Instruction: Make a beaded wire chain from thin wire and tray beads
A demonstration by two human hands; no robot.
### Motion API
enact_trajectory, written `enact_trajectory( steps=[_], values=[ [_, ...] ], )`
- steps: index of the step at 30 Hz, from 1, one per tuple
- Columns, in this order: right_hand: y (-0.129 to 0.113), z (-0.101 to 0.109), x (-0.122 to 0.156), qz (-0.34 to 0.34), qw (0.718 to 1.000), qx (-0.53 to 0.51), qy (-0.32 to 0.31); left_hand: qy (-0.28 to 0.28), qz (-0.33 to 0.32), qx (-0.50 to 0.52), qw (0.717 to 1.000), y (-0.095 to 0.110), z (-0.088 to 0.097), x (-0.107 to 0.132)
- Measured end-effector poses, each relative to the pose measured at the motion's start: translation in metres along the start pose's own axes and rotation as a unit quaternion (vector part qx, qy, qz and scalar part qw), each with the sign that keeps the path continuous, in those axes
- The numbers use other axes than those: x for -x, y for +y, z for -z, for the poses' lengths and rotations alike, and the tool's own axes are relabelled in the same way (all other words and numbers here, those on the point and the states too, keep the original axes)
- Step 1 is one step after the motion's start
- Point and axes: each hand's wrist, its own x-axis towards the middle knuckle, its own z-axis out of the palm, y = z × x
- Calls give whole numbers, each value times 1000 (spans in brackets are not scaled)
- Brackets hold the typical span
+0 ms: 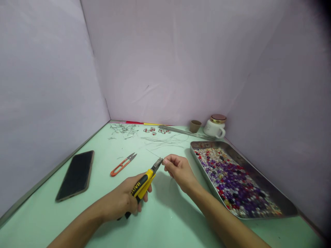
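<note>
Left hand (pixel 124 201): grip closed round the yellow handles of the pliers (pixel 146 181), whose long axis runs up and to the right from the fist. Whether the nose is fully shut cannot be told. The nose meets the fingertips of the right hand (pixel 179 170). Right grip: thumb and forefinger pinched on a fine wire (pixel 153 153), which trails faintly up and left of the pinch, over the worktop (pixel 165 213). The bead tray (pixel 261 177) lies just right of this grip. Snips (pixel 123 164) and phone (pixel 76 175) lie left of the left grip.
</note>
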Motion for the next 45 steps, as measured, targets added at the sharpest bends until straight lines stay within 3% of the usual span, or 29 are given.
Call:
enact_trajectory(
  steps=[5, 11, 15, 21, 23, 26, 28, 31, 34, 39, 41, 43, 45],
  values=[
    [-2, 0, 1, 1, 1000, 17, 5, 25, -9, -46, 999, 0, -2, 0],
    [-6, 1, 2, -4, 998, 55, 23, 88, -42, -181, 979, -6, -7, -1],
    [-6, 0, 2, -26, 997, 68, 34, 154, -80, -298, 939, -13, -10, -4],
    [-3, -5, 1, -97, 995, -4, 26, 224, -3, -439, 870, -24, -19, -12],
    [-4, -5, 1, -95, 995, -22, 18, 228, -8, -412, 883, -24, -20, -12],
    [-5, -1, 0, -94, 995, -39, 3, 199, -48, -293, 934, -17, -17, -9],
    [-4, 2, -1, -101, 993, -57, -12, 158, -60, -206, 964, -10, -13, -5],
    [-3, 6, -3, -90, 991, -88, -35, 74, -26, -76, 994, -2, -7, 0],
    [-4, 9, -4, -66, 988, -124, -63, -5, -23, 72, 997, -2, -3, 1],
    [-7, 11, -3, -49, 982, -157, -93, -80, -41, 272, 958, -11, -1, 0],
    [-8, 11, -3, -57, 985, -143, -83, -78, -36, 234, 968, -9, 0, 0],
    [-9, 11, -3, -74, 990, -109, -57, -33, -25, 105, 994, -5, 0, 1],
    [-9, 10, -3, -96, 992, -74, -30, 32, -21, -54, 998, -2, 0, 1]
  ],
)
